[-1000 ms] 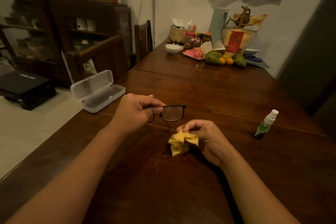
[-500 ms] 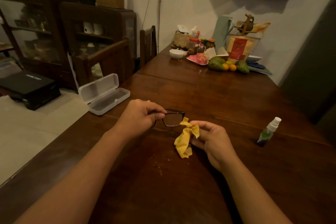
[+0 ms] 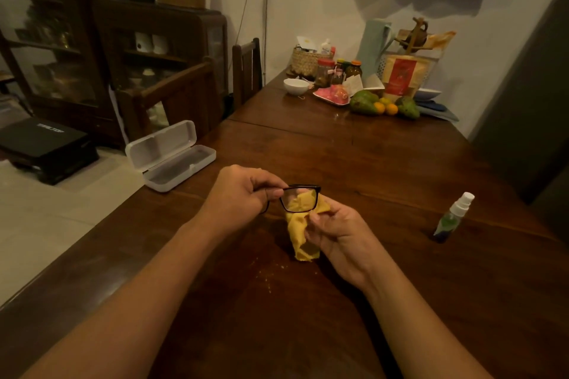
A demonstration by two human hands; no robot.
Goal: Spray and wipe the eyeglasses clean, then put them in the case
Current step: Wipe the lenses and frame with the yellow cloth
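Both hands pinch: left hand [image 3: 243, 194] the eyeglasses [image 3: 304, 186], right hand [image 3: 338, 231] the cloth [image 3: 300, 243], now raised behind one lens [image 3: 298, 200]; wiping begins.

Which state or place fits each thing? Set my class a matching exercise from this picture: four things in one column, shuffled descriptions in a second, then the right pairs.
Things
1. eyeglasses
2. yellow cloth
3. case
4. spray bottle

Descriptions
A. stands upright on the table, untouched
B. pinched at the frame by the left hand
C. lies open near the table's left edge
D. held by the right hand, behind a lens

Pairs: 1-B, 2-D, 3-C, 4-A
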